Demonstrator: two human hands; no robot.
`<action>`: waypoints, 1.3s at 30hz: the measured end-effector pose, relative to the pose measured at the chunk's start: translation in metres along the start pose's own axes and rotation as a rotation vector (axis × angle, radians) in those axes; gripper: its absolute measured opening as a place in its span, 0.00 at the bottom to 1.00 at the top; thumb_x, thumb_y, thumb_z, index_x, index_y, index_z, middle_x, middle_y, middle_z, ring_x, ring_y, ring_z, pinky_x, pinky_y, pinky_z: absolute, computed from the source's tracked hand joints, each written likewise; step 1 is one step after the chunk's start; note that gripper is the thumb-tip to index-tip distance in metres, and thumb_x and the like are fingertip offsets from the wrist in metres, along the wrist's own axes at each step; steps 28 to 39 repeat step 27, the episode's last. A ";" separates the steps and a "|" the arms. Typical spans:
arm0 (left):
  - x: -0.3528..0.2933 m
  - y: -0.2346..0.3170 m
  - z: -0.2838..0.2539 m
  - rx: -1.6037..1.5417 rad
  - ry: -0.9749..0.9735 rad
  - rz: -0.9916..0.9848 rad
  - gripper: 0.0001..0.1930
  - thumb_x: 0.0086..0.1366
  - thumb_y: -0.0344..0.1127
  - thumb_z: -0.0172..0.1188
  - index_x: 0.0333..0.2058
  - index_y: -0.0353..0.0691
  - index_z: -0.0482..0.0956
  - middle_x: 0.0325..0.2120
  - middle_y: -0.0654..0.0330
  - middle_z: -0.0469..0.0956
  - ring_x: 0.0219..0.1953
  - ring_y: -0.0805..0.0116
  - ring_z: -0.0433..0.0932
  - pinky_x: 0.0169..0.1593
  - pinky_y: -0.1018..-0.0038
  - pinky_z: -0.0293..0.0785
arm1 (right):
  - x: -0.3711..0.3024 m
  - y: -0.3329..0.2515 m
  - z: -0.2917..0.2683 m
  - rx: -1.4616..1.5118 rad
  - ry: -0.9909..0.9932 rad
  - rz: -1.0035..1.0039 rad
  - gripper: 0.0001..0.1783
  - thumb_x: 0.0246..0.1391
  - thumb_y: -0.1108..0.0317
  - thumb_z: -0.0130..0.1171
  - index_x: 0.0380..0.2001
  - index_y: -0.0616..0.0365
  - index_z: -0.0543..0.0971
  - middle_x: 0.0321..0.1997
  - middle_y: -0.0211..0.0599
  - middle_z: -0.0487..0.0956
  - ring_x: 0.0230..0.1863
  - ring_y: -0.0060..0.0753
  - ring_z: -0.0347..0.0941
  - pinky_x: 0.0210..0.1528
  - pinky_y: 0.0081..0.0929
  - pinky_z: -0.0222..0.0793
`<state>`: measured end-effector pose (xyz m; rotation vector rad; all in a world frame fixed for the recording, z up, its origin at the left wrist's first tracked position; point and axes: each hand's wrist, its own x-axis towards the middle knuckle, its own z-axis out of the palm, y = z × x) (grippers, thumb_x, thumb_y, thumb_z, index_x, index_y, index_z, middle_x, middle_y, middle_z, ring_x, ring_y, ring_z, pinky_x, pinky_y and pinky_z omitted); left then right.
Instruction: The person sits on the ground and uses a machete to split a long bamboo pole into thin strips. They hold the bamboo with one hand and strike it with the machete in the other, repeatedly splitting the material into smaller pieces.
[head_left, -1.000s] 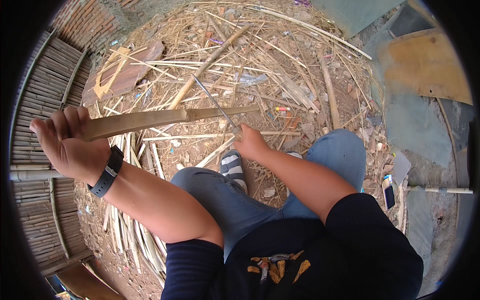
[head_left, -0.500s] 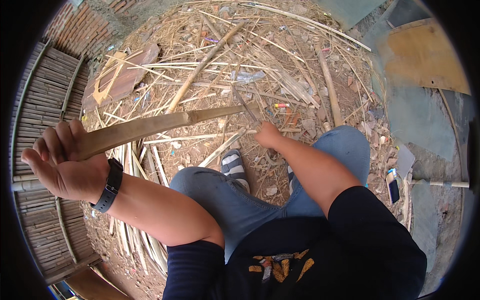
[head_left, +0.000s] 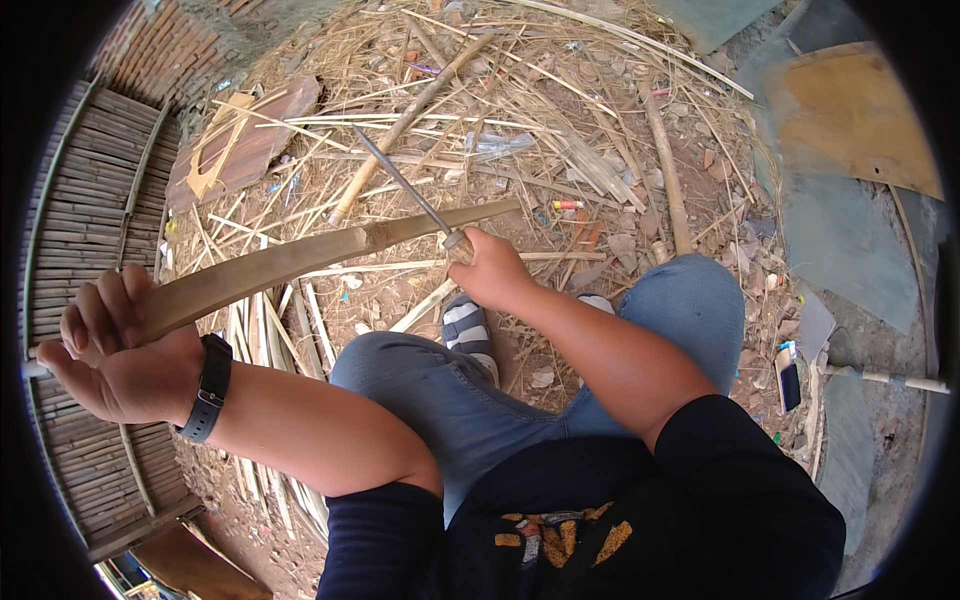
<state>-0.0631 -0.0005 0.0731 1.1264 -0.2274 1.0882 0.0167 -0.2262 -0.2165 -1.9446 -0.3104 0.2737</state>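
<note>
A long split bamboo piece [head_left: 265,268] slants across the view, with a node partway along it. Its near end lies in my left hand [head_left: 130,350], the fingers curled over it and the thumb sticking out to the side. My right hand [head_left: 492,270] is closed round the wooden handle of a long, narrow-bladed knife [head_left: 405,185]. The blade points to the far left and crosses the bamboo between the node and its thin far end. Whether the edge touches the bamboo I cannot tell.
Bamboo poles [head_left: 410,125], thin strips and straw litter the ground ahead. A brown board [head_left: 245,140] lies at far left. A bamboo slat wall [head_left: 80,240] stands on the left, grey sheets [head_left: 845,250] on the right. A phone [head_left: 789,380] lies right of my knee.
My right hand has moved left along the bamboo, and the knife blade now reaches further to the far left. My left hand still holds the bamboo, nearly unmoved.
</note>
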 end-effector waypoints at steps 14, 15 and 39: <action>0.009 0.000 -0.013 0.028 0.027 -0.011 0.25 0.70 0.58 0.34 0.26 0.44 0.66 0.18 0.63 0.61 0.19 0.69 0.60 0.27 0.71 0.56 | -0.028 -0.082 -0.035 0.055 -0.299 -0.122 0.18 0.54 0.62 0.66 0.40 0.66 0.76 0.22 0.45 0.78 0.23 0.34 0.75 0.29 0.35 0.67; 0.003 -0.003 0.001 0.115 0.070 0.028 0.25 0.70 0.58 0.34 0.26 0.44 0.66 0.18 0.63 0.61 0.20 0.69 0.60 0.27 0.71 0.56 | -0.028 -0.083 -0.036 0.068 -0.300 -0.115 0.18 0.54 0.62 0.66 0.40 0.65 0.76 0.22 0.44 0.78 0.23 0.33 0.75 0.29 0.34 0.67; 0.003 -0.021 0.009 0.383 0.373 0.258 0.23 0.67 0.63 0.52 0.28 0.49 0.66 0.17 0.66 0.60 0.18 0.71 0.58 0.23 0.71 0.54 | -0.039 -0.092 -0.045 0.132 -0.291 -0.137 0.21 0.55 0.61 0.67 0.46 0.65 0.76 0.33 0.50 0.81 0.34 0.37 0.78 0.39 0.34 0.70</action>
